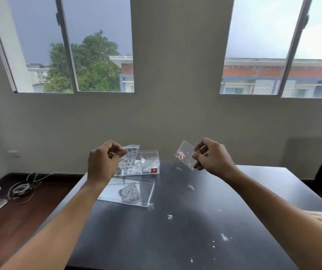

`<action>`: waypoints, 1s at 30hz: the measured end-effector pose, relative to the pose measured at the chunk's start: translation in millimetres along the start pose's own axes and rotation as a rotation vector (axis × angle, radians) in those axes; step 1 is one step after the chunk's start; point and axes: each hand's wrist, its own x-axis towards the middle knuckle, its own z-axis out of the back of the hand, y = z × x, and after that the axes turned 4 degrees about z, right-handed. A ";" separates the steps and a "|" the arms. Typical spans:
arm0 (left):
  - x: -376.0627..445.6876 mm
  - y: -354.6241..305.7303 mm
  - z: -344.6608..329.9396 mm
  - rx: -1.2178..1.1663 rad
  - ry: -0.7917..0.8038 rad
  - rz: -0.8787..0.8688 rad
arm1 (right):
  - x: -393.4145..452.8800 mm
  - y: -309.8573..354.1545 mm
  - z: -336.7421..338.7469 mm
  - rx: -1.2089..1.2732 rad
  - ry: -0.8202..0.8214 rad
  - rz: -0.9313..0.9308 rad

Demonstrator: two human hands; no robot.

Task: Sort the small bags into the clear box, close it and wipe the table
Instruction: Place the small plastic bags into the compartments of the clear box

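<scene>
Above table (pixel 175 240): two hands, each grip clamping one bag; left hand (pixel 102 162) black-speck bag (pixel 128 159), right hand (pixel 211 156) red-bead bag (pixel 184 154).

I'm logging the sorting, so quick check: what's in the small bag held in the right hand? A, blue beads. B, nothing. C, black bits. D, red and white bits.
D: the right hand pinches a clear small bag with red and white bits gathered at its lower corner.

A clear bag of dark specks (pixel 127 159) hangs mid-frame left; a smaller bag with red-and-white beads (pixel 183 154) tilts right of centre. Behind them the clear box (pixel 148 164) sits open, possibly holding bags already. Its lid (pixel 129 191) lies flat nearer, bearing a speckled bag (pixel 130 193).
</scene>
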 end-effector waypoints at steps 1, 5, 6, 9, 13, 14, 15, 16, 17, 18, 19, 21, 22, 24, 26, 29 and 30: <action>7.2 2.6 -0.8 -0.006 -0.005 0.009 | 1.8 -1.1 -5.8 0.011 -0.001 -0.001; 33.7 12.6 -10.5 0.019 -0.019 0.054 | 14.4 -0.7 -32.7 0.054 0.004 0.033; 38.9 14.7 -15.5 0.025 -0.016 0.071 | 17.0 0.3 -38.0 0.069 0.011 0.046; 51.4 21.8 -31.9 0.052 0.039 0.139 | 23.7 2.4 -52.9 0.088 0.046 0.084; 58.1 38.0 -53.5 0.121 0.159 0.216 | 36.5 -0.2 -74.3 0.059 0.050 0.125; 56.7 42.4 -58.2 0.145 0.164 0.213 | 40.1 -1.3 -79.9 0.061 0.047 0.127; 53.9 46.2 -62.3 0.174 0.153 0.198 | 43.7 -2.4 -85.4 0.064 0.049 0.126; 50.6 49.3 -65.4 0.212 0.133 0.168 | 47.3 -3.4 -90.6 0.066 0.054 0.124; 47.5 51.0 -67.7 0.256 0.114 0.119 | 51.1 -4.1 -95.2 0.069 0.059 0.119; 45.6 51.6 -69.0 0.288 0.107 0.057 | 55.3 -5.1 -99.3 0.079 0.065 0.111; 43.4 49.9 -67.7 0.292 0.119 -0.008 | 59.2 -5.8 -103.4 0.098 0.074 0.101; 38.8 43.9 -60.4 0.245 0.212 -0.144 | 65.3 -6.6 -111.7 0.131 0.092 0.087; 36.5 40.6 -56.8 0.246 0.294 -0.202 | 67.9 -7.2 -115.6 0.133 0.100 0.088; 32.1 34.0 -51.6 0.345 0.473 -0.253 | 72.8 -7.7 -123.4 0.113 0.112 0.097; 30.7 32.6 -51.1 0.438 0.591 -0.219 | 77.1 -8.8 -128.5 0.050 0.134 0.115; 30.0 37.1 -50.0 0.508 0.666 -0.175 | 79.6 -10.6 -133.7 -0.087 0.221 0.189; 30.1 39.1 -49.1 0.517 0.687 -0.157 | 79.4 -10.8 -135.2 -0.141 0.245 0.228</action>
